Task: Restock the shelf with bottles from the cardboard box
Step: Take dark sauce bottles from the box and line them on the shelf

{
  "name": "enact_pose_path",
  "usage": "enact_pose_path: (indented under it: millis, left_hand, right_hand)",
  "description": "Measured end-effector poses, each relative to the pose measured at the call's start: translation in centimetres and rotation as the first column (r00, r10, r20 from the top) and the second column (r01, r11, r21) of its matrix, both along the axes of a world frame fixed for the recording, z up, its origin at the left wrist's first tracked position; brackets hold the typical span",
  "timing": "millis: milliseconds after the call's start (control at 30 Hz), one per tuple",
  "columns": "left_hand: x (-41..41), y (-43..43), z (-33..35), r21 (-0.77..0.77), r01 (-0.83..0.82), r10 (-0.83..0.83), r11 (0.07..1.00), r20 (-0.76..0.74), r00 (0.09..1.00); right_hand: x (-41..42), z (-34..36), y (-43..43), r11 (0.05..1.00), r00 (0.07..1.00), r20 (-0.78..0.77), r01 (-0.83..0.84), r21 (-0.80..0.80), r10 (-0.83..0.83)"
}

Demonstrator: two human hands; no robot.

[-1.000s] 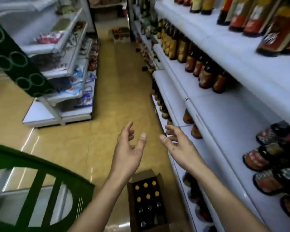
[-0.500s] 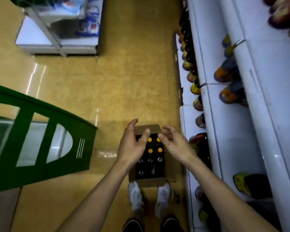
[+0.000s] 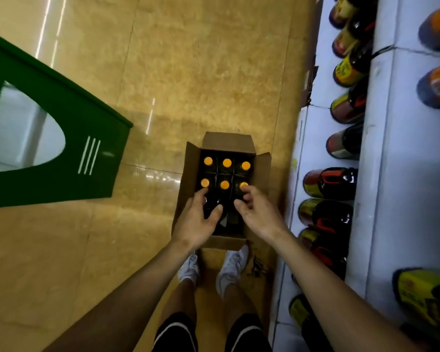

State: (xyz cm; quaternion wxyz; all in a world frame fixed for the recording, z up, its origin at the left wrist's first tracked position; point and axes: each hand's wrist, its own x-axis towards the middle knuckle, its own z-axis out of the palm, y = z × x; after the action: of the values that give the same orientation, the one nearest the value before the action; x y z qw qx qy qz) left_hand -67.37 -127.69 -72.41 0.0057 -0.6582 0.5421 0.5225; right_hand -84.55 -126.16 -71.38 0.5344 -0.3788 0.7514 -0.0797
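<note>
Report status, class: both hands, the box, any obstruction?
Left hand and right hand open, reaching into the cardboard box. No grip yet on any bottle; six orange caps showing. Nothing in the way.

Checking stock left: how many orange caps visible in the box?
6. Far row. Next row, the last partly under the right hand. Nearer bottles lie under both hands, caps not identifiable.
</note>
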Motion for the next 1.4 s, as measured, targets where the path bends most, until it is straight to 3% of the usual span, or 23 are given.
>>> enact_pose_path:
  millis: [333, 633, 733, 933, 1100, 1200, 1400]
  left_hand:
    - [1.8, 4.1, -12.8, 0.144, 0.061, -0.083, 0.988, 0.15, 0.985]
    - [1.8, 4.0, -19.5, 0.051, 0.12, -0.129, 0.991, 0.255, 0.958]
    - [1.1, 3.5, -20.7, 0.03, 0.04, -0.045, 0.999, 0.221, 0.974]
    - [0.4, 1.4, -23.2, 0.17, -0.156, 0.125, 0.973, 0.184, 0.975]
    - [-0.1, 0.3, -26.1, 0.239, -0.416, 0.404, 0.877, 0.101, 0.909]
    - [-0.6, 0.1, -27.1, 0.204, -0.466, 0.451, 0.861, 0.116, 0.885]
    - [-0.7, 0.4, -28.1, 0.173, -0.485, 0.497, 0.857, -0.035, 0.867]
  right_hand:
    - [3.5, -14.1, 3.7, 0.974, 0.983, -0.011, -0.179, 0.136, 0.182]
    - [7.9, -22.6, 5.5, 0.941, 0.948, -0.017, -0.312, 0.132, 0.317]
    - [9.1, -24.3, 5.8, 0.936, 0.947, 0.012, -0.32, 0.147, 0.321]
    - [9.9, -27.0, 5.7, 0.933, 0.946, -0.012, -0.319, 0.167, 0.325]
    - [9.6, -27.6, 5.5, 0.905, 0.904, -0.064, -0.416, 0.087, 0.422]
    - [9.1, -28.0, 5.5, 0.901, 0.902, -0.022, -0.428, 0.064, 0.43]
    - [8.8, -29.3, 4.7, 0.86, 0.863, 0.035, -0.505, 0.07, 0.504]
